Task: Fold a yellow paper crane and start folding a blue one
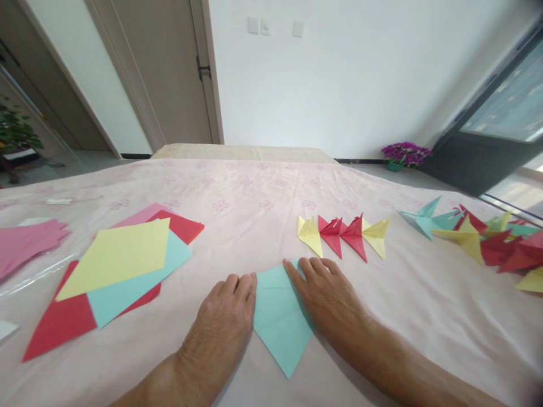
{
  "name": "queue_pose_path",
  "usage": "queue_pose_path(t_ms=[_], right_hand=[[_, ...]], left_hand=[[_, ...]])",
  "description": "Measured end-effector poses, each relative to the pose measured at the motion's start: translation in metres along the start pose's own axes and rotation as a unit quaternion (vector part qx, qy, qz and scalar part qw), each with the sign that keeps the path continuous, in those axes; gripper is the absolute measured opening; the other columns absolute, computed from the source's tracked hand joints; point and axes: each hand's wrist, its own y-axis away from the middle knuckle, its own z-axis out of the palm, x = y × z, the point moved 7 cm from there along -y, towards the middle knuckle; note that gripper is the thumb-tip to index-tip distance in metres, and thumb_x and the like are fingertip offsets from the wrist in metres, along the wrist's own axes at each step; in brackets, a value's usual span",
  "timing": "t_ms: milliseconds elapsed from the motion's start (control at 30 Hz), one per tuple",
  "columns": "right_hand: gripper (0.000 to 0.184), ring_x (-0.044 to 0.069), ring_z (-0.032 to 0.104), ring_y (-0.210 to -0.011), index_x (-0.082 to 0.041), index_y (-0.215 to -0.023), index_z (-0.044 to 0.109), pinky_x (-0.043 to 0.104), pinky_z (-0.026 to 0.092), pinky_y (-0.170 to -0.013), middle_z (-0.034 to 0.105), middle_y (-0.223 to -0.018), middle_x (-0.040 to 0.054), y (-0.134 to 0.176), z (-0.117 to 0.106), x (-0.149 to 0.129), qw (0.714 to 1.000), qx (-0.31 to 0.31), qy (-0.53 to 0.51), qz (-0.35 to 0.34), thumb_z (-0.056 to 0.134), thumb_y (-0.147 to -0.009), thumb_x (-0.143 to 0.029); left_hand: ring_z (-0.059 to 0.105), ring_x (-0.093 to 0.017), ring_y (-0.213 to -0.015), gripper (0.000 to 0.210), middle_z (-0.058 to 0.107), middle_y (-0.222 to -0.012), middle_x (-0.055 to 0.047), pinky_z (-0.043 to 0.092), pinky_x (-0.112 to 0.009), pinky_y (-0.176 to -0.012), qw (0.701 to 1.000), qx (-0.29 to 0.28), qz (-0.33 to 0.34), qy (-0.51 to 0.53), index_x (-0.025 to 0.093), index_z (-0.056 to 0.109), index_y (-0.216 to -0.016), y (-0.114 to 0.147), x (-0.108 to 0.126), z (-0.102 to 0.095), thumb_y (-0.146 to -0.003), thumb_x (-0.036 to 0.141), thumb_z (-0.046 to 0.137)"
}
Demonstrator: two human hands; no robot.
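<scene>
A light turquoise sheet of origami paper [282,325] lies on the cloth in front of me, one point toward me. Its top edge is folded, and a crease runs across just below. My left hand [231,308] is closed at the paper's left corner, its curled fingertips pressed on that edge. On the other side, my right hand [324,288] holds down the upper right edge. Its thumb lies on the top fold, and the other fingers are bent over the corner. Parts of the right edge are hidden under that hand.
A loose stack of sheets lies left, a yellow sheet [123,254] on top. Pink paper [27,243] sits farther left. A row of folded paper cranes [352,234] stands beyond my right hand, with a pile of more cranes [500,243] farther right. The patterned tablecloth [237,209] is wrinkled.
</scene>
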Motion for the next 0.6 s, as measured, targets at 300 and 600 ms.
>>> queue_pose_path(t_ms=[300, 600], right_hand=[[0.038, 0.027, 0.054, -0.107, -0.012, -0.125, 0.053, 0.04, 0.046, -0.087, 0.059, -0.118, 0.0135, -0.002, 0.007, 0.006, 0.999, -0.03, -0.013, -0.002, 0.048, -0.088, -0.003], [0.021, 0.031, 0.063, -0.084, -0.01, -0.086, 0.069, 0.038, 0.044, -0.067, 0.066, -0.091, 0.0189, 0.036, -0.037, 0.003, 0.984, -0.144, -0.064, 0.077, 0.052, -0.079, 0.0]], left_hand=[[0.058, -0.027, -0.084, 0.031, 0.063, -0.092, -0.013, 0.047, -0.04, -0.07, 0.996, -0.061, -0.063, -0.028, 0.011, 0.071, -0.096, 0.004, -0.019, 0.006, -0.079, -0.003, 0.049], [0.062, -0.023, -0.106, 0.044, 0.062, -0.124, -0.01, 0.046, -0.037, -0.09, 0.957, -0.039, -0.2, 0.204, 0.019, 0.057, -0.127, 0.052, -0.052, -0.022, -0.091, 0.006, 0.036]])
